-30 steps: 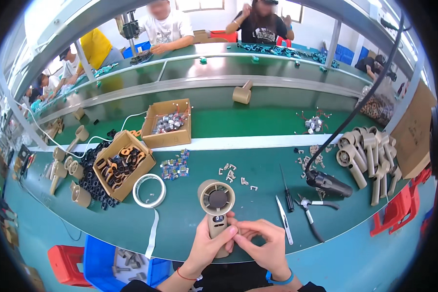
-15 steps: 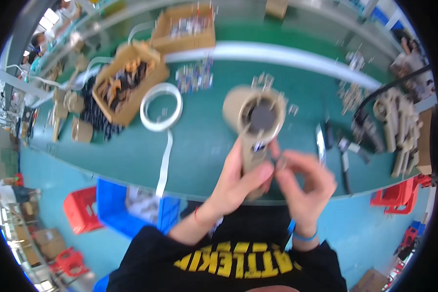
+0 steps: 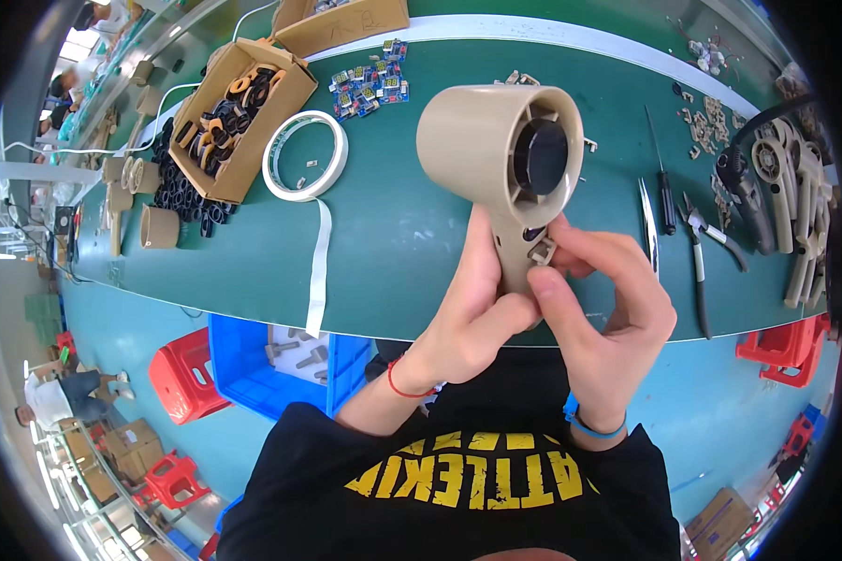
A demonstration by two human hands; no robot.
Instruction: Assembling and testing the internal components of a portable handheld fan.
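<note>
My left hand [image 3: 468, 327] is wrapped round the handle of a beige handheld fan [image 3: 468, 136]. The fan's wide barrel is on top, tilted, with its round opening and dark disc-shaped centre turned to the right. Thumb and fingers of my right hand [image 3: 617, 299] pinch a small beige plastic piece [image 3: 542, 251]. That piece sits against the upper handle, just below a small dark window; I cannot tell whether it is seated there. More small beige pieces [image 3: 711, 122] are scattered at the right of the table.
A tape roll [image 3: 339, 168] has its strip hanging to the green table's [image 3: 393, 243] front edge. Behind are a cardboard box of black and orange rings [image 3: 182, 154] and circuit boards [image 3: 370, 84]. Tweezers [image 3: 648, 224], a screwdriver [image 3: 666, 201], pliers [image 3: 699, 271] and beige fan shells [image 3: 795, 215] lie right.
The fan has turned so that its barrel shows more from the side and its opening faces further right. My right hand has brought the small piece up against the handle.
</note>
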